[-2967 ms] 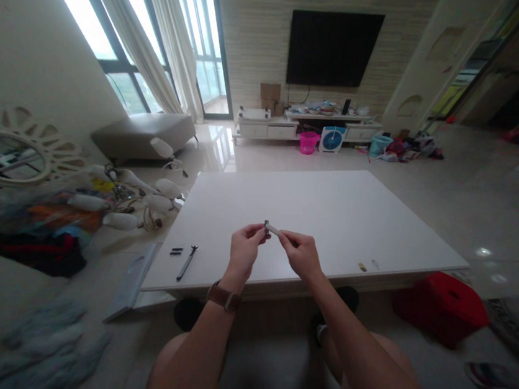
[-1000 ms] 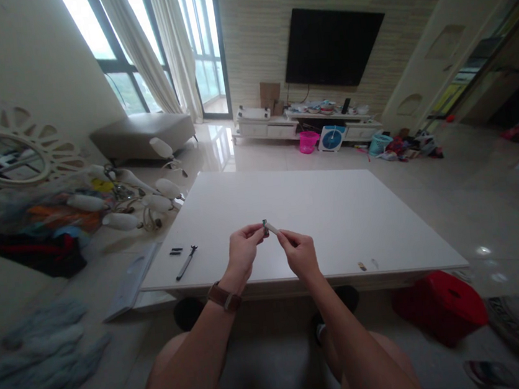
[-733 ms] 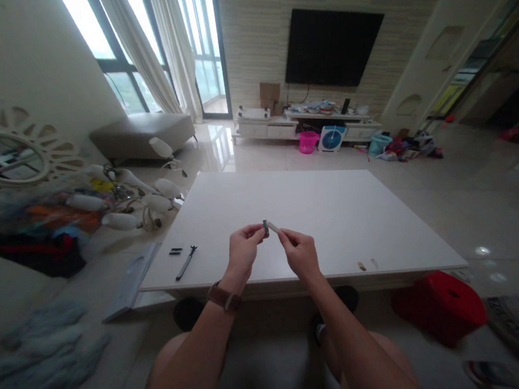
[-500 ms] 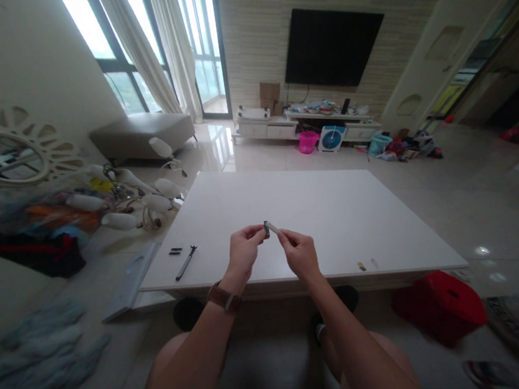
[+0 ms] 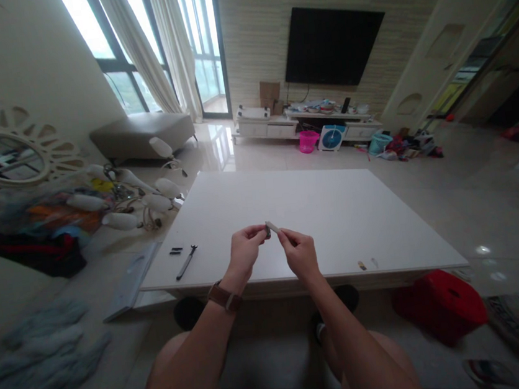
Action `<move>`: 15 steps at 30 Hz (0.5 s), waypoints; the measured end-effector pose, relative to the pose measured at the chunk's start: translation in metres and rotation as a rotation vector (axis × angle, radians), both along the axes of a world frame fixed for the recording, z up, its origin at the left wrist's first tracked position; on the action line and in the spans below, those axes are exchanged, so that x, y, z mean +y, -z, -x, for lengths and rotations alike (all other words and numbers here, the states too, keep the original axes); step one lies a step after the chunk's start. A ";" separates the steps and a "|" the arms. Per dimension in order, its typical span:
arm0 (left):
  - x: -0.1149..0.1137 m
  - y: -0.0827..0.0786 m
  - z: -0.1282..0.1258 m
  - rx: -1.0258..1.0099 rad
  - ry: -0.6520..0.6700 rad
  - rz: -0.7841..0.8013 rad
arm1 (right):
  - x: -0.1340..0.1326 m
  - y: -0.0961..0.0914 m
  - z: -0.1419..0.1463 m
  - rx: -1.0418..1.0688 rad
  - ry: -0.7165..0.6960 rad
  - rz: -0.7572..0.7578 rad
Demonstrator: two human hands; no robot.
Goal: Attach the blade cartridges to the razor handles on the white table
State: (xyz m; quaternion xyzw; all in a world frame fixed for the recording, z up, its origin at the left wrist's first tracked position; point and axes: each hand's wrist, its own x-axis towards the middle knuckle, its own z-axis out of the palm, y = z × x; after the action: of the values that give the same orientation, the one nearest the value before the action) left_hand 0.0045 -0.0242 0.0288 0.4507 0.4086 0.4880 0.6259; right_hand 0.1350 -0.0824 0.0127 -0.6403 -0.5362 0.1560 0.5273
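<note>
Over the white table (image 5: 283,195), my left hand (image 5: 244,252) pinches a small dark piece (image 5: 268,231), too small to name. My right hand (image 5: 300,251) grips a short pale strip (image 5: 272,226) between thumb and fingers, its far end touching the dark piece. To the left on the tabletop lies a grey-handled tool with a dark crosswise head (image 5: 186,263), shaped like a razor. Beside it are two short black bars (image 5: 176,251). A small yellow and dark piece (image 5: 362,265) and a small clear piece (image 5: 375,262) lie near the front edge, right of my hands.
A red stool (image 5: 445,304) stands by the table's right front corner. Left of the table are a lamp with white shades (image 5: 122,220) and a flat white panel (image 5: 133,282) on the floor. A pink basket (image 5: 308,142) sits by the TV cabinet.
The dark piece in my left hand has turned slightly against the pale strip. Both hands stay in nearly the same place.
</note>
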 end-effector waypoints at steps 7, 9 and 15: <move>0.001 0.001 0.000 -0.008 -0.008 0.014 | 0.000 -0.001 -0.001 0.030 0.005 -0.012; 0.001 0.001 0.000 -0.008 -0.011 0.016 | -0.001 -0.001 -0.001 0.044 0.014 -0.019; 0.001 0.001 0.000 -0.020 0.000 0.004 | -0.001 -0.001 0.002 0.043 -0.012 -0.031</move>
State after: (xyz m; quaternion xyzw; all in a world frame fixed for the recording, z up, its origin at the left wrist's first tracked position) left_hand 0.0045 -0.0234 0.0282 0.4445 0.4031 0.4918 0.6309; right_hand 0.1328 -0.0836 0.0134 -0.6256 -0.5309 0.1645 0.5475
